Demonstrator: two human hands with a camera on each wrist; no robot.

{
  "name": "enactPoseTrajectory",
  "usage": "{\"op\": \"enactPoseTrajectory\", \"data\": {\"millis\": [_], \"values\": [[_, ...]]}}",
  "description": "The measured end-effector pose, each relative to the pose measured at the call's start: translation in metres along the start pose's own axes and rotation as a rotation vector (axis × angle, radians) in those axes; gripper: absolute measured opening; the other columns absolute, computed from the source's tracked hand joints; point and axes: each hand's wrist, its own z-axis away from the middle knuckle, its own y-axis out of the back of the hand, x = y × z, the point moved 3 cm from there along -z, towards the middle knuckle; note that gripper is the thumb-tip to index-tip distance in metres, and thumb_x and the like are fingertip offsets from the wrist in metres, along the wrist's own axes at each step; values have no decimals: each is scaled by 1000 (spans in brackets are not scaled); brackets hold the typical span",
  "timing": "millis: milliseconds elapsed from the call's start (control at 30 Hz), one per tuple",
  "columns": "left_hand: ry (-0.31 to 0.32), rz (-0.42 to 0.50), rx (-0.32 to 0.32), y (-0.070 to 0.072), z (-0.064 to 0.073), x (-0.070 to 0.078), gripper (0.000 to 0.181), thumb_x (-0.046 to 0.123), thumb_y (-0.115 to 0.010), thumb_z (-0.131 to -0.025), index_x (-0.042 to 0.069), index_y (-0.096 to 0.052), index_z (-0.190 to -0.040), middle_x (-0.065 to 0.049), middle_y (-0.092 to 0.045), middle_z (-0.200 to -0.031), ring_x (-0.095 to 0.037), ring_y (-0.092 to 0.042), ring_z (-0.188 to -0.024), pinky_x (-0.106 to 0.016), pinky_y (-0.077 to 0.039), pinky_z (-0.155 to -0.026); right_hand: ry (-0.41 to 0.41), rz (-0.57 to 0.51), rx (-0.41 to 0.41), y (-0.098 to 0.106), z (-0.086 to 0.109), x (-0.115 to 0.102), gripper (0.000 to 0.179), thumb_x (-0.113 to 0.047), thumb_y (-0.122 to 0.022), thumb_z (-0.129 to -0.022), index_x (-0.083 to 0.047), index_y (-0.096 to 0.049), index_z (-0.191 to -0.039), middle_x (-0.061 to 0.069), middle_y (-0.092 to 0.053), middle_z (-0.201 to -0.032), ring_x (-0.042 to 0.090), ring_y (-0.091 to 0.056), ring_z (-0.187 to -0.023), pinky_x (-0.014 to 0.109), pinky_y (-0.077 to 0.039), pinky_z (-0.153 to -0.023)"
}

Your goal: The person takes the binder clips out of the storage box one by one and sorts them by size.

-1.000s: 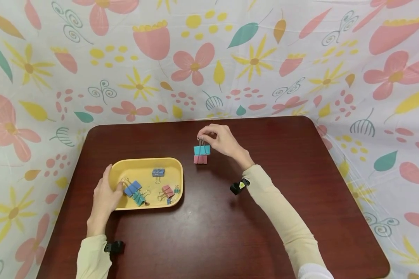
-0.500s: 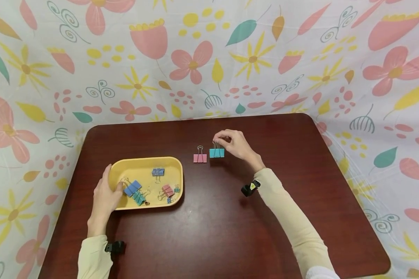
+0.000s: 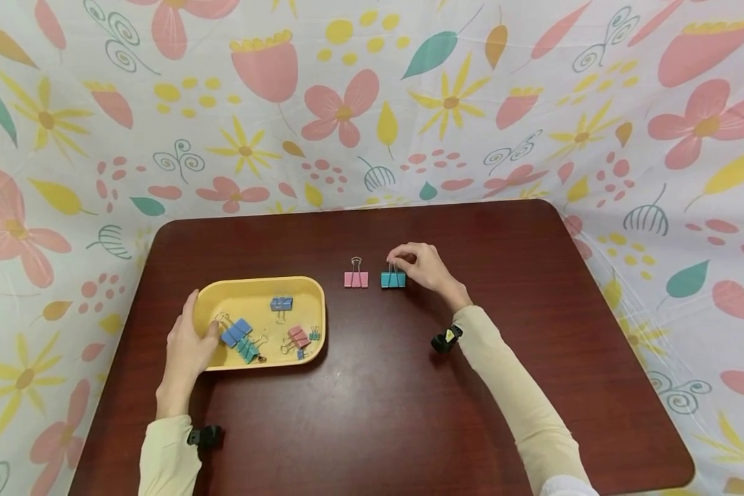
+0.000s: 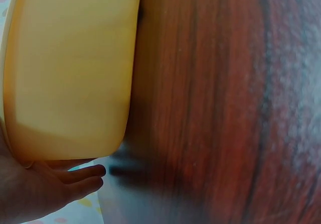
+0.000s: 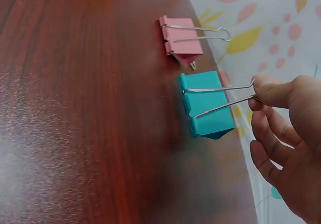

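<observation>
My right hand [image 3: 426,267] pinches the wire handle of a teal binder clip [image 3: 393,280] between thumb and forefinger, close over the table. In the right wrist view the teal clip's body [image 5: 208,103] hangs from those fingertips, its other fingers loosely bent below. Left of it a pink binder clip [image 3: 356,280] stands on the table with its handle up. My left hand [image 3: 187,343] grips the left end of a yellow tray [image 3: 313,289], thumb over the rim and fingers outside. The left wrist view shows that hand [image 4: 45,189] at the tray's end wall [image 4: 70,108].
Inside the tray lie blue clips [image 3: 281,304], a green clip [image 3: 246,349], a pink clip [image 3: 298,336] and several small ones. The dark wood table [image 3: 359,427] has rounded corners, and a flower-patterned cloth [image 3: 372,103] hangs behind it.
My right hand has carried the teal clip from in front of the pink clip to its right, then lowered it toward the table. The left hand stays on the tray.
</observation>
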Motion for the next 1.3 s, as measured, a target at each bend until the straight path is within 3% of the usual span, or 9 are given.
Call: {"op": "enactPoseTrajectory", "data": {"millis": [300, 467, 633, 767, 1067, 1300], "values": [[1, 7, -4, 0, -1, 0, 75, 21, -55, -100, 20, -16, -164, -36, -43, -146, -61, -38, -133, -72, -32, -105, 16, 41, 5, -5, 4, 8, 15, -14, -72, -95, -7, -77, -107, 7, -74, -97, 21, -66, -80, 34, -53, -71], [4, 12, -10, 1, 1, 1, 76, 22, -55, -100, 21, -15, -164, -35, -43, -146, -60, -38, -133, -72, -32, -105, 45, 41, 62, -3, -1, 0, 22, -13, -74, -92, -4, -75, -113, 10, -69, -99, 24, -65, -85, 40, -54, -77], [5, 9, -5, 2, 2, -1, 76, 22, -56, -100, 21, -15, -164, -35, -44, -145, -60, -39, -133, -71, -33, -105, 131, 10, 129, -5, -18, -35, 23, -15, -74, -92, -5, -75, -113, 13, -67, -108, 32, -65, -96, 47, -54, -87], [7, 13, -12, 1, 2, -1, 76, 23, -56, -101, 22, -15, -164, -35, -44, -145, -61, -39, -133, -72, -33, -104, 177, -10, 123, -16, -32, -69, 24, -17, -73, -93, -7, -74, -115, 12, -67, -113, 32, -61, -106, 49, -53, -91], [2, 2, -17, 1, 2, 0, 76, 23, -55, -101, 22, -13, -165, -35, -43, -147, -60, -39, -132, -73, -32, -104, 257, -18, 24, -57, -65, -128, 24, -20, -72, -95, -11, -73, -116, 9, -69, -114, 23, -61, -110, 42, -50, -93], [-3, 0, -9, -1, 4, 0, 76, 21, -56, -100, 21, -15, -164, -35, -44, -146, -60, -40, -132, -72, -34, -104, 300, -9, -104, -98, -72, -161, 26, -22, -69, -97, -11, -70, -121, 11, -68, -118, 23, -61, -114, 34, -47, -98]]}}
